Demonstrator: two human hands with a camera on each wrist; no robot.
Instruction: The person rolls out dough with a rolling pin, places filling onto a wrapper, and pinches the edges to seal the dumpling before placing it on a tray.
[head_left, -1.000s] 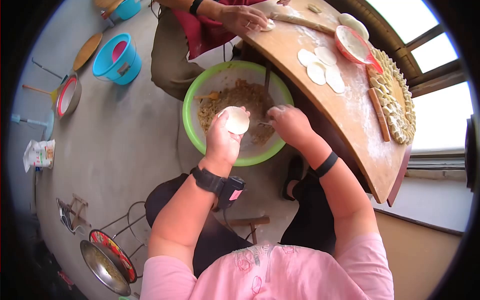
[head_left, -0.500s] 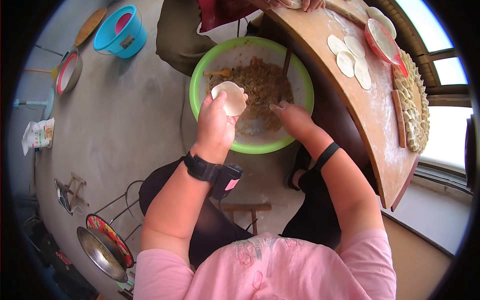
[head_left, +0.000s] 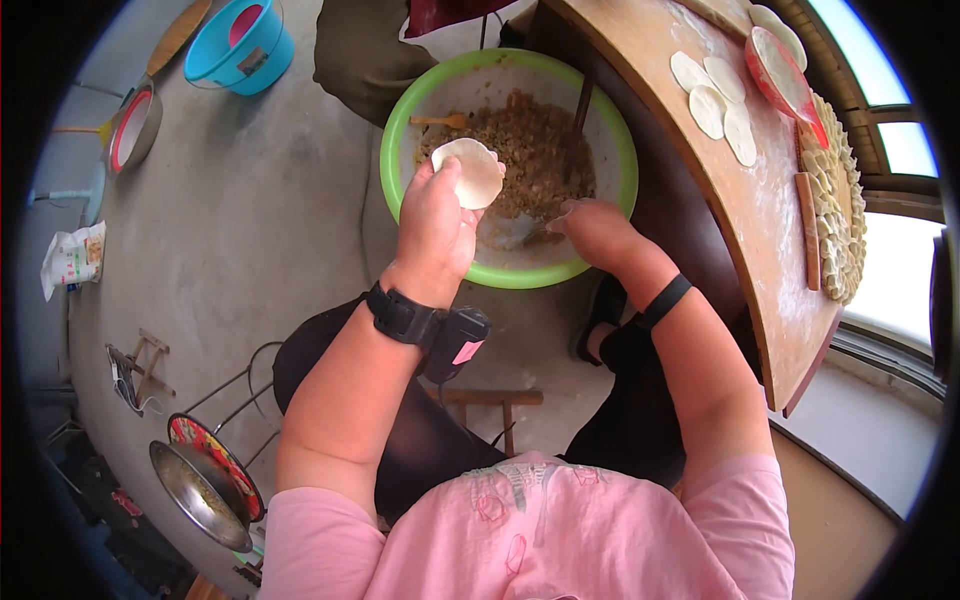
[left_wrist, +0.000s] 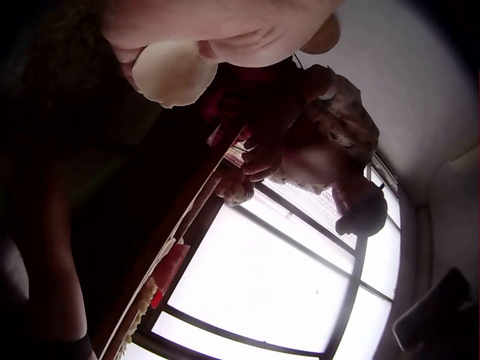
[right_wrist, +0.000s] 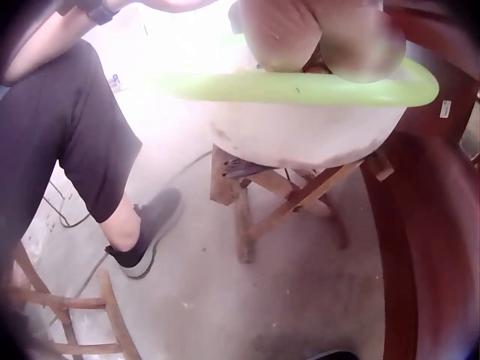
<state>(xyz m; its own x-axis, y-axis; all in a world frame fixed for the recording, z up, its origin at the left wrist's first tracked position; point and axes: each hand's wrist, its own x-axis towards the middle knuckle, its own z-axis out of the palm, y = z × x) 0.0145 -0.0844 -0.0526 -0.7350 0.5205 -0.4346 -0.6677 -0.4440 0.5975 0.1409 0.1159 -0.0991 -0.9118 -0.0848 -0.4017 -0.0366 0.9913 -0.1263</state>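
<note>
In the head view my left hand (head_left: 437, 220) holds a round dough wrapper (head_left: 468, 174) flat over the near left part of a large green-rimmed bowl (head_left: 396, 130). The left wrist view shows the same wrapper (left_wrist: 174, 73), with the thumb at its edge. Brown chopped filling (head_left: 530, 150) lies in the bowl. My right hand (head_left: 600, 235) is at the bowl's near right side, fingers curled round a small spoon-like utensil (head_left: 541, 239) whose end meets the filling; the fingers hide most of it.
A yellow spoon (head_left: 440, 121) and a dark stick (head_left: 582, 105) rest in the bowl. On the floury board (head_left: 690, 130) to the right are several wrappers (head_left: 706, 110), a red sieve (head_left: 780, 75), a rolling pin (head_left: 808, 230) and rows of dumplings (head_left: 838, 200). A wooden stand (right_wrist: 244, 225) supports the bowl.
The head view has shifted, so the bowl appears higher. My right hand has drawn back toward the bowl's near rim. My left hand still holds the wrapper. The other person's hands have left the head view.
</note>
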